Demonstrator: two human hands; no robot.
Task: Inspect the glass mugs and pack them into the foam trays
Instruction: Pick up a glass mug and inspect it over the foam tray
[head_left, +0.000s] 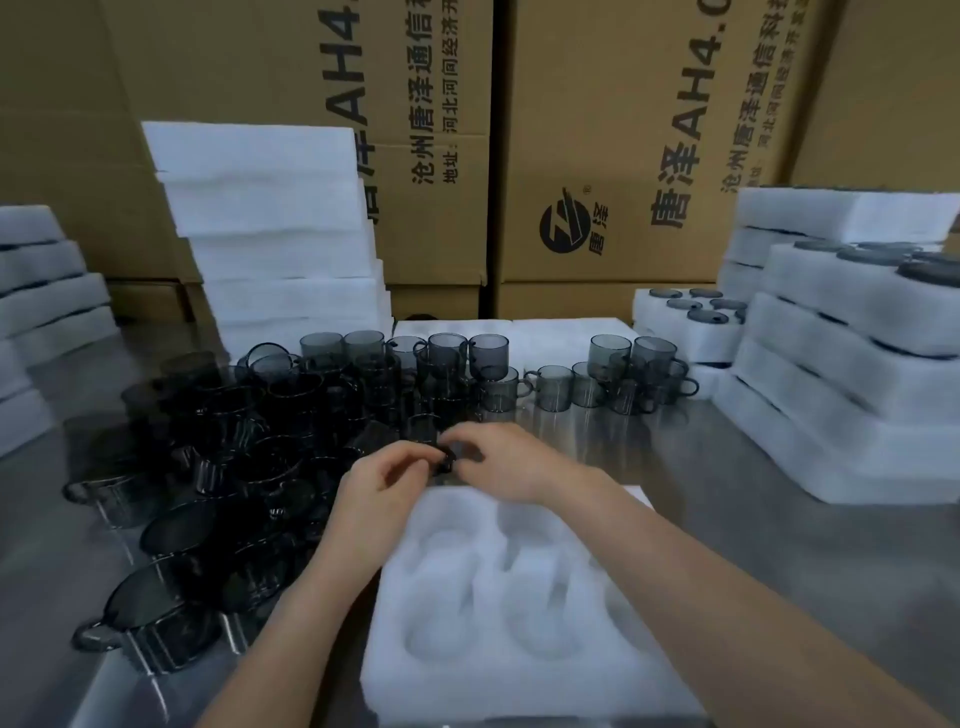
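Note:
A white foam tray (519, 670) with round pockets lies in front of me on the steel table; its pockets hold nothing. Just beyond its far edge both my hands hold one smoky grey glass mug (442, 460). My left hand (379, 480) grips the mug from the left with curled fingers. My right hand (501, 460) pinches it from the right. The mug is mostly hidden by my fingers. A big cluster of the same dark mugs (249, 452) covers the table to the left, and more mugs (613, 374) stand upright behind.
Stacks of packed foam trays (852, 395) rise at the right and a stack of foam sheets (280, 228) at the back left. More foam trays (41, 291) sit at the far left. Tall cardboard boxes (623, 145) wall off the back.

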